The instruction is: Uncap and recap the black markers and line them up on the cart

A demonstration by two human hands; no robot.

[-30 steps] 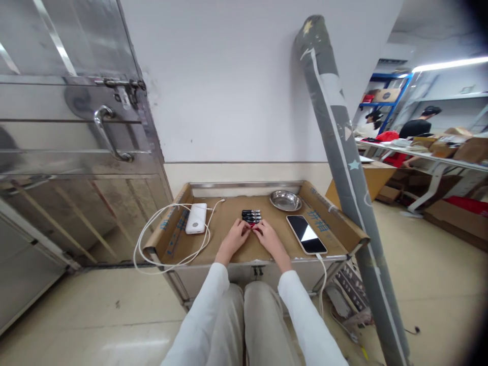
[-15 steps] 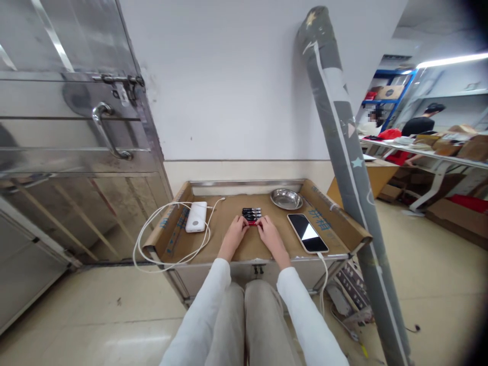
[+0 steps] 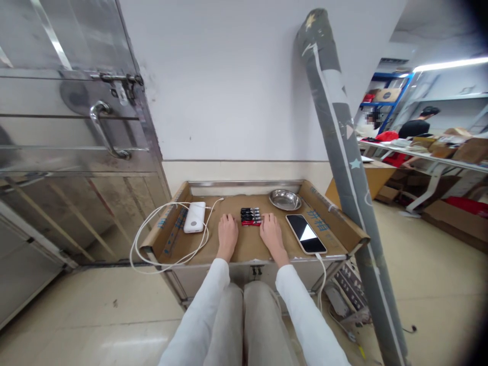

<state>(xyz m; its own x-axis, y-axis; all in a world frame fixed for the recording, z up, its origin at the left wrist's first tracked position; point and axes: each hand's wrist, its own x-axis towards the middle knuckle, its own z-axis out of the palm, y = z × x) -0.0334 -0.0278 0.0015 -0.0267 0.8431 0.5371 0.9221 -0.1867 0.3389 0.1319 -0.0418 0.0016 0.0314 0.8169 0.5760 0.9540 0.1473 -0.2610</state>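
Several black markers (image 3: 250, 214) lie side by side in a neat row on the cardboard-covered top, with a red marker (image 3: 250, 223) along the near side of the row. My left hand (image 3: 227, 234) rests palm down on the cardboard, a short gap to the left of the markers. It holds nothing, and its fingers point forward. At the right ends of the markers is my right hand (image 3: 272, 234), also palm down with fingers laid forward. Its fingertips are close to the red marker; whether they touch it I cannot tell.
A white power bank (image 3: 195, 217) with a looped white cable (image 3: 138, 239) lies at left. A round metal dish (image 3: 285, 200) stands at back right, near a phone (image 3: 306, 234) on a cable. A long grey roll (image 3: 343, 152) leans at right. Two people sit in the background.
Both hands have come away from the red marker, which now lies free in the row. My left hand has moved left and flattened; my right hand has shifted slightly right.
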